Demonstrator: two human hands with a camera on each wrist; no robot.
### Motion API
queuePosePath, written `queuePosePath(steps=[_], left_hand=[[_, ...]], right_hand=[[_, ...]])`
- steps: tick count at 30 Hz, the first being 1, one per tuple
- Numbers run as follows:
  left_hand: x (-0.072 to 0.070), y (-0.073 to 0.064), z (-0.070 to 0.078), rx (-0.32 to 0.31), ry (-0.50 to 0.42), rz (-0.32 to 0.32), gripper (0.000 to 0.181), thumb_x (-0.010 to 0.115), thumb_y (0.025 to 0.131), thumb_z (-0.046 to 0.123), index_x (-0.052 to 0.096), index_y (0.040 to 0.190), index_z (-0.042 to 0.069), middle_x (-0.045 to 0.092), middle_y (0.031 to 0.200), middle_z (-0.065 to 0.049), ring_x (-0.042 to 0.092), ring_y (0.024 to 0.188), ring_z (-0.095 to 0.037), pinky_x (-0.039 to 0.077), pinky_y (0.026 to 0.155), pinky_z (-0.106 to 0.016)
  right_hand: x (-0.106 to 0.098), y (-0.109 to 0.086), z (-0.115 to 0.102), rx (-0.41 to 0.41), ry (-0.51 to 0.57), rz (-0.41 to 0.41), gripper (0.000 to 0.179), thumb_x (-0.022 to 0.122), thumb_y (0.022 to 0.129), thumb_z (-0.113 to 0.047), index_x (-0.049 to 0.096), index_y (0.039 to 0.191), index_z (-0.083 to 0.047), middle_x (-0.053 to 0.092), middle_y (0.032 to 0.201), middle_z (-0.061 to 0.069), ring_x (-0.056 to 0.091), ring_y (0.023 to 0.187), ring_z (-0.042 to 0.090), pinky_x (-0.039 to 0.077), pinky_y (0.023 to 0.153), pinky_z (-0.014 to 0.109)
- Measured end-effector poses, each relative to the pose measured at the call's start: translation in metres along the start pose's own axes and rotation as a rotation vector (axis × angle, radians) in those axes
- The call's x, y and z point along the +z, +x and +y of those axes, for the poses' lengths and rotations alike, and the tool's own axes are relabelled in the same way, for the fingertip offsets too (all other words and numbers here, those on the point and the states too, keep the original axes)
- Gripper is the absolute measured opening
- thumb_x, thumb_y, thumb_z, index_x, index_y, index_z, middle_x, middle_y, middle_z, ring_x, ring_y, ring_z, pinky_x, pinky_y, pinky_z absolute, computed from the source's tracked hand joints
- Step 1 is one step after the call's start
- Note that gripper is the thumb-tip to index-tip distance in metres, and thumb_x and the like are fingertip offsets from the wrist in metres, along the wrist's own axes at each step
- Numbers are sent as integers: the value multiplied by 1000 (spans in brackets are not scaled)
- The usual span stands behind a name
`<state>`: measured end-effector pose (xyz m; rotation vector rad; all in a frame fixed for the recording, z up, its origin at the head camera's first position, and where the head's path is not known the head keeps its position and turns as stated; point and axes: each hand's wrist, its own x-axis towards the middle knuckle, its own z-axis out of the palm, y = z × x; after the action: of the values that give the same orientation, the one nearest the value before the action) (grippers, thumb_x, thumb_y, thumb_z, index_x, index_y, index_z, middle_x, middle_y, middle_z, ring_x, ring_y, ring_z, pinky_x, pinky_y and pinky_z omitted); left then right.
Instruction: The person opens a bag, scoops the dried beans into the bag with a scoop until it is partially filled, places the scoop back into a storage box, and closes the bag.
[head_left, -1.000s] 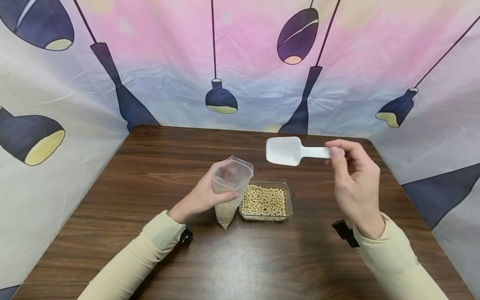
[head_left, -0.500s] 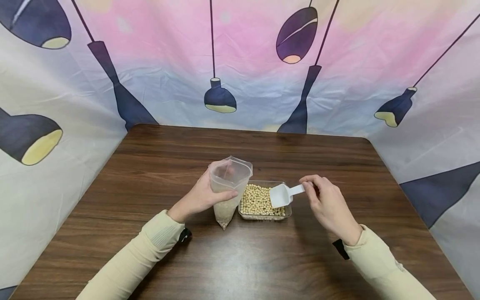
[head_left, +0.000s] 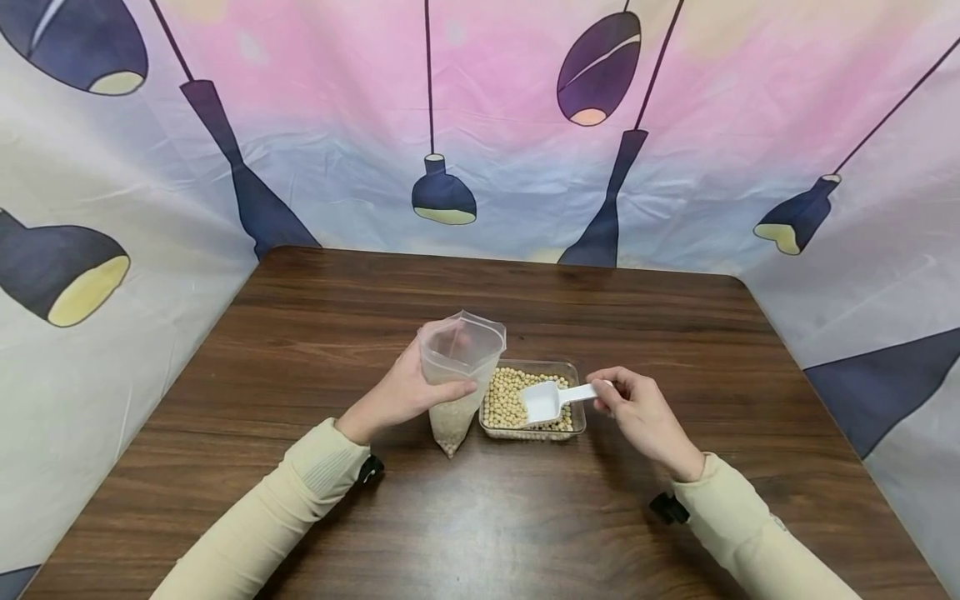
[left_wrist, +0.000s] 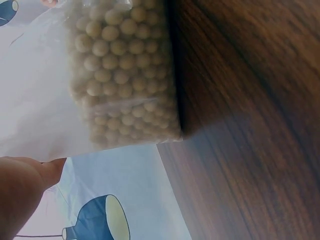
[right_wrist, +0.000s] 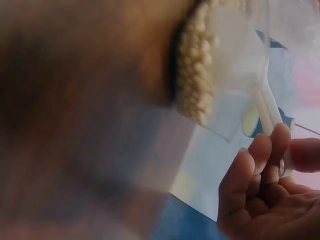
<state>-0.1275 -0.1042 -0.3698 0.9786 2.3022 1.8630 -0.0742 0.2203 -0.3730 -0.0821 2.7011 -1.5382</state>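
My left hand (head_left: 401, 390) grips a clear plastic bag (head_left: 465, 371) by its upper part, thumb in front, with its mouth spread open. Pale round beans (left_wrist: 122, 75) fill the lower part of the bag, which stands on the table. Right beside it is a clear rectangular container (head_left: 532, 433) of the same kind of beans (head_left: 504, 400). My right hand (head_left: 648, 421) pinches the handle end of a white scoop (head_left: 543, 404). The scoop's bowl is over the container, at the beans' surface; its contact with them is hard to tell.
Both the bag and the container stand on a dark wood-grain table (head_left: 345, 308). Behind it hangs a cloth backdrop (head_left: 360, 125) printed with lamps. Black wrist straps (head_left: 669, 507) show under the sleeves.
My right hand has brought the scoop down and to the left, from above the table to over the beans in the container. The left hand and the bag have stayed in place.
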Motion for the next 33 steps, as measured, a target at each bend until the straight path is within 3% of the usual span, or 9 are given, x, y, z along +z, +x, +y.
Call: queuePosePath(steps=[9, 17, 26, 33], left_hand=[[0, -1, -1, 11, -1, -7, 76, 80, 79, 6, 37, 142, 10, 53, 127, -14, 57, 108, -31, 51, 88, -37], [-1, -1, 1, -10, 0, -4, 78, 80, 78, 4, 37, 143, 10, 53, 127, -11, 57, 109, -29, 50, 90, -38], [-1, -2, 1, -16, -8, -6, 79, 79, 78, 3, 37, 144, 15, 53, 127, -12, 56, 110, -29, 49, 90, -39], [-1, -2, 1, -7, -14, -11, 78, 79, 79, 2, 37, 143, 14, 53, 127, -14, 56, 110, -31, 49, 90, -40]], right_hand=[[11, 3, 11, 107, 191, -52, 23, 54, 99, -8, 61, 112, 10, 62, 75, 7, 57, 69, 11, 51, 64, 27], [6, 5, 18, 168, 342, -48, 29, 48, 102, -7, 54, 119, 16, 60, 76, 4, 56, 69, 10, 49, 66, 24], [-8, 6, 14, 166, 480, -27, 38, 47, 103, -12, 45, 125, 19, 59, 76, -1, 56, 71, 7, 48, 66, 23], [-29, 5, -6, 120, 521, 18, 38, 52, 102, -21, 49, 122, 12, 60, 78, -2, 57, 72, 8, 48, 67, 24]])
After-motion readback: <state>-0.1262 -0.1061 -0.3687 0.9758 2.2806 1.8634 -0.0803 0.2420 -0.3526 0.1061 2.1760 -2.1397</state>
